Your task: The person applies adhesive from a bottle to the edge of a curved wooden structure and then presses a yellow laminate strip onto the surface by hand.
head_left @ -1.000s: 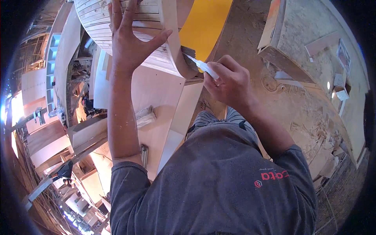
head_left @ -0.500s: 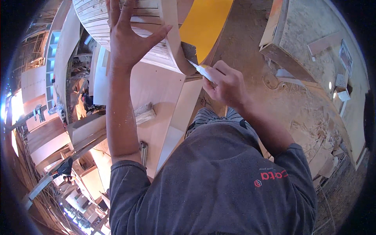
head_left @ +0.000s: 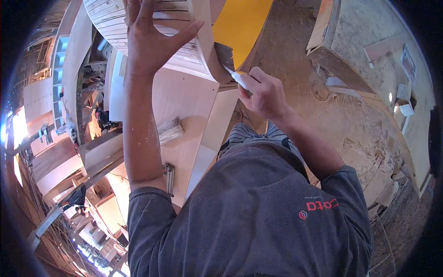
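My left hand [head_left: 150, 44] lies on the curved, slatted pale wooden piece [head_left: 184, 57], its thumb stretched toward the smooth curved edge strip. Its fingers are spread, and the upper fingertips run out of view. My right hand [head_left: 265, 92] is closed around a slim white squeeze bottle [head_left: 240, 79] with a thin tapered tip. That tip points at a grey-brown flat piece [head_left: 224, 54] beside the edge strip; whether they touch I cannot tell. A bright yellow curved sheet [head_left: 242, 27] stands just beyond. Most of the bottle is hidden in my fist.
Under the slatted piece is a pale wooden panel [head_left: 180, 101] with a whitish block [head_left: 170, 130] and a metal tool [head_left: 169, 179] on it. A workbench [head_left: 369, 27] stands at right, wood shavings [head_left: 376, 161] below. Stacked boards [head_left: 50, 152] and clamps [head_left: 76, 198] crowd the left.
My right hand has shifted slightly upward with the white squeeze bottle. The slatted piece and my left hand sit a little higher in view; the left hand stays spread on it.
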`<move>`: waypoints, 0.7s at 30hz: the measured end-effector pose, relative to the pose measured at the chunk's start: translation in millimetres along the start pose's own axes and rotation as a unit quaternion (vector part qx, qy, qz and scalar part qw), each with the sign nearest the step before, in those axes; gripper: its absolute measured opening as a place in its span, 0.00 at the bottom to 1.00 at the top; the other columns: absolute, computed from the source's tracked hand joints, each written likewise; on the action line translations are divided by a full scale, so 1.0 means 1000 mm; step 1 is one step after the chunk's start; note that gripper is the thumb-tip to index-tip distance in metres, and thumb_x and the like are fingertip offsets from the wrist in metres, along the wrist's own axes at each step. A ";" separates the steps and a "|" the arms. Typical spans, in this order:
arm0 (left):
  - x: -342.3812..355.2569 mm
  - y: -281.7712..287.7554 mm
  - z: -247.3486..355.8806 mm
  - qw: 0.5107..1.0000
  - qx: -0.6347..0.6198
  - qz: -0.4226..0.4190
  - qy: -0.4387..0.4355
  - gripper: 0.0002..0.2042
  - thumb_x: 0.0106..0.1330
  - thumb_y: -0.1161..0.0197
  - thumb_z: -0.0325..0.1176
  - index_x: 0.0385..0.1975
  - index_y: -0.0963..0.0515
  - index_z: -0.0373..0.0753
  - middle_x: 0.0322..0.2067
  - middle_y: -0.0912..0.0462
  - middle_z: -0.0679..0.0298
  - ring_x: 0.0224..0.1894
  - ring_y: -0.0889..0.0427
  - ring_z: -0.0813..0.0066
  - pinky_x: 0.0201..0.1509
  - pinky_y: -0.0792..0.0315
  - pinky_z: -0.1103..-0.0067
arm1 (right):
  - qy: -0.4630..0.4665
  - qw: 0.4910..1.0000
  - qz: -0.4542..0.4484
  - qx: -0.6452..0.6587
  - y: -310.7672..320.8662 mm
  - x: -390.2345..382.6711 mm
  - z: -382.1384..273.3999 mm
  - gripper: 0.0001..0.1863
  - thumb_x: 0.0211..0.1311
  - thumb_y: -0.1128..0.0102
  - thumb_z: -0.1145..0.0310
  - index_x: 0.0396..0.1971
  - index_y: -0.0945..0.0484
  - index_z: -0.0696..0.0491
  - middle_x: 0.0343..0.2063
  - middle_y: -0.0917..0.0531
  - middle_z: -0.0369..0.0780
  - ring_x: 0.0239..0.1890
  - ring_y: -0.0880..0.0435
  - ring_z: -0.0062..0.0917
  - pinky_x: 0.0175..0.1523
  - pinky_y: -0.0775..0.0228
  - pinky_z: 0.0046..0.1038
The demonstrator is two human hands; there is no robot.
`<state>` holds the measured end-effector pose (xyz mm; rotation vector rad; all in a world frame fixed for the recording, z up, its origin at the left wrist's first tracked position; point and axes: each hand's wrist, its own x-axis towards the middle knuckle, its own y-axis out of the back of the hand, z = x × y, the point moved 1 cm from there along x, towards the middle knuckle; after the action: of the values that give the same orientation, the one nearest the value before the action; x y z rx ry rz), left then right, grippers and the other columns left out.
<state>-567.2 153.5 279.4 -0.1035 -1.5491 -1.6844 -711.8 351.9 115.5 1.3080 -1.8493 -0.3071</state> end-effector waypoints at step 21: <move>-0.006 -0.006 -0.018 0.996 0.059 0.014 -0.068 0.54 0.46 0.19 0.35 0.77 0.42 0.46 0.78 0.44 0.58 0.81 0.56 0.48 0.80 0.49 0.57 | -0.044 0.997 0.058 -0.022 -0.042 -0.049 0.002 0.12 0.53 0.28 0.72 0.38 0.18 0.52 0.28 0.23 0.38 0.25 0.18 0.34 0.29 0.22 0.34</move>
<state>-559.4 140.5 267.1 -0.1813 -1.7357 -1.5875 -680.2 376.3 64.6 1.1693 -1.9720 -0.3460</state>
